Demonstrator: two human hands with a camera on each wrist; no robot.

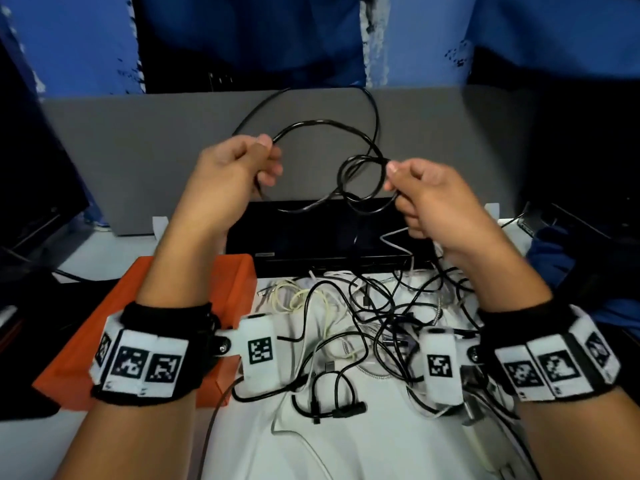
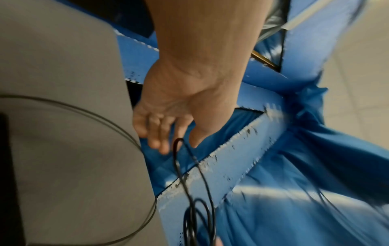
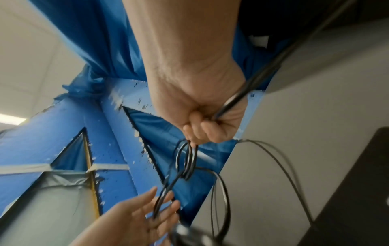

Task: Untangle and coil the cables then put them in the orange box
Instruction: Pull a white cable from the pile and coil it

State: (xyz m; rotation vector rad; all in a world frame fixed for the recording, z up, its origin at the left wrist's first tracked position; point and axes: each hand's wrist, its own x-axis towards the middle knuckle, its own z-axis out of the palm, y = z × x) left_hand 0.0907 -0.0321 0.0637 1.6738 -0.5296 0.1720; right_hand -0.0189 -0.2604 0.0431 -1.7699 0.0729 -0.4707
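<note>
Head view alone shows the cable pile (image 1: 377, 327) beside the orange box (image 1: 239, 282); both hands, left hand (image 1: 235, 168) and right hand (image 1: 429, 195), held apart, pinch the black cable (image 1: 360, 168) aloft

Both hands up in open air above desk (image 1: 363, 455), black cable (image 1: 329, 128) loops strung between them block the gap. Grey partition (image 1: 138, 150) closes off the back. Cable tangle (image 1: 381, 327) covers desk centre and right. Orange box (image 1: 235, 275) sits left, under left forearm. Black device (image 1: 311, 230) between tangle and partition. Bare desk strip at near edge.
</note>
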